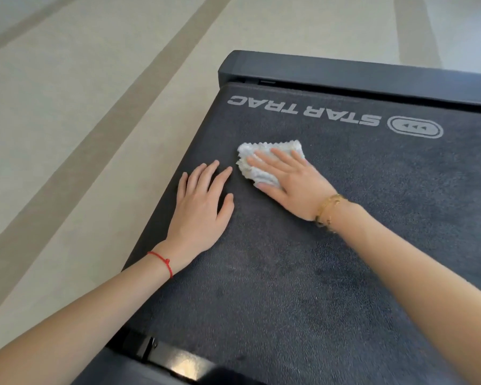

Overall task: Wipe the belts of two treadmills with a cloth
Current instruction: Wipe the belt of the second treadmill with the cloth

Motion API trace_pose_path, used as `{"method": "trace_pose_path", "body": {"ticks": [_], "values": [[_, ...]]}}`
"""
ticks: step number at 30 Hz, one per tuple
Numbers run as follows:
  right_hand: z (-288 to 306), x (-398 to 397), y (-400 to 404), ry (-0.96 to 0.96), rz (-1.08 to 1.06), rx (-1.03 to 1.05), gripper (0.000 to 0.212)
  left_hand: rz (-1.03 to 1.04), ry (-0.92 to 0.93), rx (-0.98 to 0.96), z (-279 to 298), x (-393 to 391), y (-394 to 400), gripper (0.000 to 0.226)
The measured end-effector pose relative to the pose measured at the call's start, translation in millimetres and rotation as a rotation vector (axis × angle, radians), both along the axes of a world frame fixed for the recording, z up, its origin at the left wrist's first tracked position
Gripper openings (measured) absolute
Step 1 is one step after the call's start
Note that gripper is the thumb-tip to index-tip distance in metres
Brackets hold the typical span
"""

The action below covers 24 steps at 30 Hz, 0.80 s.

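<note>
A dark grey treadmill belt [317, 245] with a white "STAR TRAC" logo fills the middle and right of the head view. A small white fluffy cloth [250, 151] lies bunched on the belt near its left edge, just below the logo. My right hand [286, 182] presses flat on the cloth with straight fingers and covers most of it. My left hand [200, 207] rests flat on the bare belt beside the cloth, fingers spread, close to the belt's left edge. Only one treadmill is in sight.
The treadmill's black end cap [345, 70] crosses the top of the belt. A black side rail [156, 354] with a shiny patch runs along the bottom. Beige floor [67, 134] with darker stripes lies to the left and beyond.
</note>
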State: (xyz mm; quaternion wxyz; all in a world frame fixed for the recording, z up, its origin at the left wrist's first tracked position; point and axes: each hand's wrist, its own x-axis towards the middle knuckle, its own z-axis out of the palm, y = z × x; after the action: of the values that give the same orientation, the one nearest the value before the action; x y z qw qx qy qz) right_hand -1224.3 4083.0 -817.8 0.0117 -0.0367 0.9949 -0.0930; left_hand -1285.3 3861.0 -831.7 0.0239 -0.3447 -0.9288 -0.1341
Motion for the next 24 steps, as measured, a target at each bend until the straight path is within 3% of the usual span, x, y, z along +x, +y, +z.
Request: {"method": "trace_pose_path", "body": {"ticks": [3,6,8,14,20,24], "values": [[-2.6,-22.4,33.1,-0.003,-0.148,0.108,0.062,0.003,0.005,-0.006,-0.4,0.1,0.9,0.053],[0.9,-55.3,41.9,-0.035,-0.341,0.066,0.060,0.015,-0.002,-0.012,0.3,1.3,3.0,0.053],[2.4,-64.7,29.1,-0.018,-0.327,0.069,0.058,0.019,-0.002,-0.017,0.7,1.7,3.2,0.053],[-3.4,-33.9,4.6,0.017,0.026,0.032,0.059,0.009,0.002,-0.026,1.1,2.4,3.0,0.054],[0.3,-117.0,50.3,-0.047,-0.217,0.071,0.057,0.025,0.009,-0.067,1.0,3.2,4.5,0.058],[6.5,-179.5,33.0,-0.086,-0.293,0.075,0.057,0.025,0.008,-0.075,1.8,2.9,4.8,0.059]]}}
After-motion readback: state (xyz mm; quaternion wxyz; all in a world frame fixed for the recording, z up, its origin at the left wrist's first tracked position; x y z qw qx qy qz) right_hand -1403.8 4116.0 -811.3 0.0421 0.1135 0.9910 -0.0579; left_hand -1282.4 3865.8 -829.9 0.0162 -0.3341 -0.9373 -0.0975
